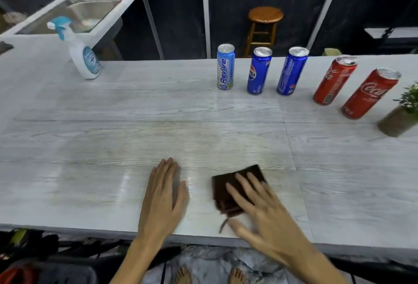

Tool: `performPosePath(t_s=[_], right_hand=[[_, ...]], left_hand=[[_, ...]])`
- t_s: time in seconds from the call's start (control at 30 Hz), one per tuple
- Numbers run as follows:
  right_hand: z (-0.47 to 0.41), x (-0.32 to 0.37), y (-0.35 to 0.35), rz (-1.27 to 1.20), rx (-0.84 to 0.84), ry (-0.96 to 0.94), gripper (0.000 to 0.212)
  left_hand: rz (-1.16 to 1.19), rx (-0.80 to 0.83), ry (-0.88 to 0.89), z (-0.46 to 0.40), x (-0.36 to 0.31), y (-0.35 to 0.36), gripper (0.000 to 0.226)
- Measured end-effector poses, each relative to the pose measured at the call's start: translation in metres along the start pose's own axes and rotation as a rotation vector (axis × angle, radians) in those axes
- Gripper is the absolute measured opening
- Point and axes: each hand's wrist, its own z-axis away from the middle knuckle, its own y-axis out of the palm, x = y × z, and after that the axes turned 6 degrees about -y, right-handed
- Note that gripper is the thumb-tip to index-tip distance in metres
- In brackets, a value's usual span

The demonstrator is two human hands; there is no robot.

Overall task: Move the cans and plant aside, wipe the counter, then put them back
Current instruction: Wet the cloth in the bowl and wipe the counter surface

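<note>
The right hand (267, 211) lies with fingers spread and straight on a dark brown cloth (233, 191), pressing it flat to the counter (113, 136) near the front edge, a grip suited to wiping; the blur suggests the hand is sweeping. Just beside it the left hand (164, 195) rests palm down, fingers straight and together, holding nothing, probably as a brace. Along the back edge toward the right corner stand the Revive can (225, 70), two blue Pepsi cans (259, 70) (291, 71), two red Coca-Cola cans (334, 80) (369, 93) and the potted plant (400, 116), leaving the middle free. A spray bottle (80, 53) stands far left.
</note>
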Motion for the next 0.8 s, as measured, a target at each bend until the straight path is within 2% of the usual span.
performPosePath(t_s=[0.13,0.23,0.33,0.43,0.5,0.63,0.7,0.8], right_hand=[[-0.034,-0.052,-0.029,0.043,-0.003,0.194,0.080],[-0.100,-0.042,-0.029,0.017,-0.053,0.212,0.078],[-0.121,-0.011,-0.013,0.039,-0.021,0.118,0.076],[-0.076,0.018,0.005,0.031,0.020,-0.060,0.075],[-0.034,0.013,0.006,-0.005,0.000,-0.090,0.071],[-0.003,-0.048,-0.023,-0.054,-0.023,0.081,0.068],[-0.021,-0.071,-0.034,-0.044,-0.048,0.170,0.069],[-0.067,-0.074,-0.031,0.070,-0.056,0.198,0.073]], left_hand=[[0.009,0.007,-0.008,0.000,-0.002,0.005,0.061],[0.007,0.012,-0.009,-0.001,0.000,0.006,0.063],[-0.021,0.014,0.001,-0.003,0.003,0.008,0.063],[-0.037,0.037,-0.002,-0.002,0.004,0.009,0.065],[-0.046,0.047,0.002,-0.003,0.005,0.008,0.066],[-0.053,0.045,0.007,-0.001,0.005,0.010,0.067],[-0.047,0.042,0.010,-0.002,0.003,0.010,0.067],[-0.053,0.044,0.025,-0.001,0.002,0.010,0.065]])
